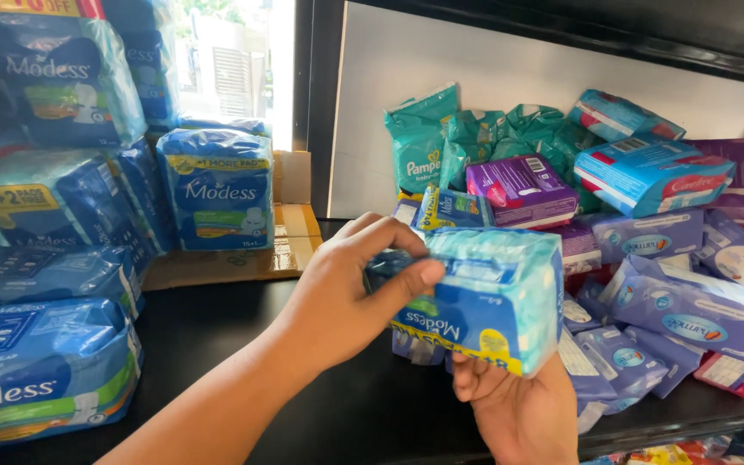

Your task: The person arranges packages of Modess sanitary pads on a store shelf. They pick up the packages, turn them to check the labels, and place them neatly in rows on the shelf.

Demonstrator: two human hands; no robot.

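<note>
I hold a blue and light-blue soft pack (492, 297) over a black shelf (217, 336), upside down. My left hand (346, 293) reaches in from the lower left and pinches the pack's left end between thumb and fingers. Beneath the pack, my right hand (518, 409) supports it from below, palm up, fingers curled around its bottom edge. The pack hides most of the right hand's fingers.
Stacked large blue packs (45, 258) fill the left side, and one stands upright (217, 189) on flattened cardboard (294, 232). On the right lies a loose heap of teal (419, 138), purple (523, 189) and blue packs (691, 310) against a white back panel.
</note>
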